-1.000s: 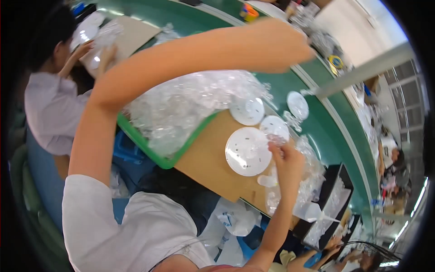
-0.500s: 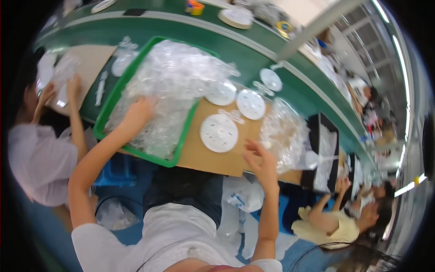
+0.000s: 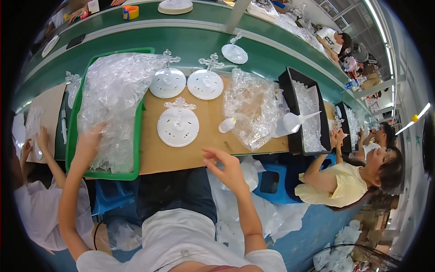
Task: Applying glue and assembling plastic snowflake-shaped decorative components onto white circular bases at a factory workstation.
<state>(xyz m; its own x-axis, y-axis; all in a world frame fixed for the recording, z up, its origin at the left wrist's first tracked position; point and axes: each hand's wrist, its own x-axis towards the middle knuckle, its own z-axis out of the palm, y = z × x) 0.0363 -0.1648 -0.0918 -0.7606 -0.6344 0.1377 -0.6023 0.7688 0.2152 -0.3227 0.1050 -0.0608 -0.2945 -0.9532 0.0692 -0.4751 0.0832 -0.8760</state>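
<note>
My left hand (image 3: pixel 92 141) reaches into a green plastic tray (image 3: pixel 137 149) at the left. It touches the heap of clear plastic film and bags (image 3: pixel 115 86) there; its fingers are smeared by motion, so a grip cannot be made out. My right hand (image 3: pixel 225 168) hovers at the front edge of the cardboard sheet (image 3: pixel 208 140), open and holding nothing. Just beyond it lies a round white disc (image 3: pixel 178 128) with slots and a clear cross-shaped piece upright on it. Two similar white discs with clear crosses, one left (image 3: pixel 167 84) and one right (image 3: pixel 205 85), stand farther back.
A clear bag of transparent parts (image 3: pixel 251 109) lies right of the discs, with a small white bottle (image 3: pixel 227 125) and a nozzle bottle (image 3: pixel 294 121). Beyond is a black bin (image 3: pixel 294 109) of clear pieces. Co-workers sit at both sides; a blue stool (image 3: pixel 269 183) stands below.
The whole view has swung, shifting the bench leftward in the picture. My left hand stays in the tray, now nearer its front. My right hand has drawn slightly toward me, still empty.
</note>
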